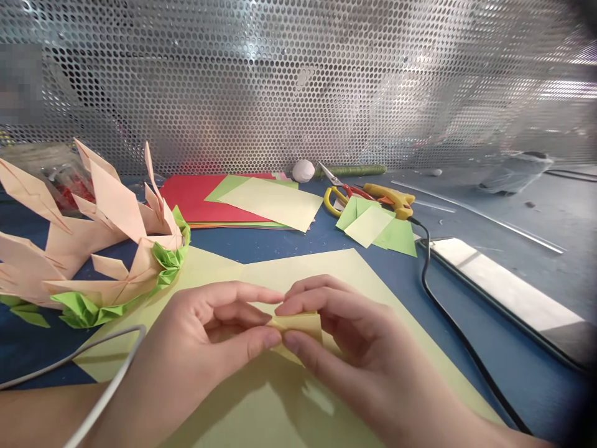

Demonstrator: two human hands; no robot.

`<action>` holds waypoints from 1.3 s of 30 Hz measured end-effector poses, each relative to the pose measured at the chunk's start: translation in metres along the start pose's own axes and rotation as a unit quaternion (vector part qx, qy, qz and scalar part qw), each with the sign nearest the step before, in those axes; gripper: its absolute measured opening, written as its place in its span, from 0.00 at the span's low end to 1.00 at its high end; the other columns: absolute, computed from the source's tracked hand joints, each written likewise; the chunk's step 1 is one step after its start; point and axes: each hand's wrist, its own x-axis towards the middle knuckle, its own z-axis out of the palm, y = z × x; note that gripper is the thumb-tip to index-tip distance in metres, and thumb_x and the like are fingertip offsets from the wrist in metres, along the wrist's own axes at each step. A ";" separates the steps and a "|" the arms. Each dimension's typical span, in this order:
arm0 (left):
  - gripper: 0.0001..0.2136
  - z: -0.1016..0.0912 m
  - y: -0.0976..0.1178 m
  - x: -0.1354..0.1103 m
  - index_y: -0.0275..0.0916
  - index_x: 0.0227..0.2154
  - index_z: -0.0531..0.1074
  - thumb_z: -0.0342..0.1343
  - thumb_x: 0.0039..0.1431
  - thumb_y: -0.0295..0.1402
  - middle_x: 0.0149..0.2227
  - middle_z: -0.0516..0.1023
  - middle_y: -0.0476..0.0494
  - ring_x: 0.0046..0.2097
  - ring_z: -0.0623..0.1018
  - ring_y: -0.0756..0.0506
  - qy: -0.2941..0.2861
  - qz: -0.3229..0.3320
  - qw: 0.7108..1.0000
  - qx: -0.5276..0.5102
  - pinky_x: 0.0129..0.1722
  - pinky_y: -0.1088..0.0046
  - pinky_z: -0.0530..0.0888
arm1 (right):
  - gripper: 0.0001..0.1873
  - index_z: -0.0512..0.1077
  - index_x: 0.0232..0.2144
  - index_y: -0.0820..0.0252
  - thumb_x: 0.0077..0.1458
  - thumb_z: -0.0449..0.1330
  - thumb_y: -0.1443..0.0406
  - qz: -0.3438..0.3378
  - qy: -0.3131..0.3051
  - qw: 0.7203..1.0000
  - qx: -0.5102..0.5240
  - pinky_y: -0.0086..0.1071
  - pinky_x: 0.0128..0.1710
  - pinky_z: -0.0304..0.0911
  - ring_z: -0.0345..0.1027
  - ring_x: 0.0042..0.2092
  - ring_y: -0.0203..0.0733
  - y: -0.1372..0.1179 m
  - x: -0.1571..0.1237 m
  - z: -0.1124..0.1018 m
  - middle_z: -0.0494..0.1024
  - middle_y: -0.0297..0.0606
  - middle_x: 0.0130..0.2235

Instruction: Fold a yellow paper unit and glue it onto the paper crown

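Between my two hands is a small folded piece of pale yellow paper point(303, 323), held just above large pale yellow sheets point(317, 266) on the blue table. My left hand point(209, 336) pinches its left end between thumb and fingers. From the other side, my right hand point(349, 336) grips the same piece, thumb in front and fingers over the top. The thumbs almost meet, and they hide part of the folds.
At left stands a peach and green folded-paper ring point(112, 249). Coloured sheets point(200, 199), scissors point(336, 186), green paper squares point(387, 230) and a yellow glue gun point(392, 198) lie behind. A phone point(508, 292) and black cord point(438, 298) are right; a white cable point(116, 379) crosses my left arm.
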 end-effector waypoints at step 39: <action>0.09 -0.001 0.009 0.005 0.54 0.32 0.82 0.58 0.58 0.32 0.33 0.86 0.59 0.37 0.83 0.51 0.009 0.037 0.992 0.117 0.35 0.87 0.76 | 0.10 0.78 0.34 0.50 0.57 0.61 0.71 -0.130 0.019 0.975 -0.178 0.17 0.42 0.70 0.73 0.50 0.34 0.002 -0.004 -0.007 0.79 0.35 0.44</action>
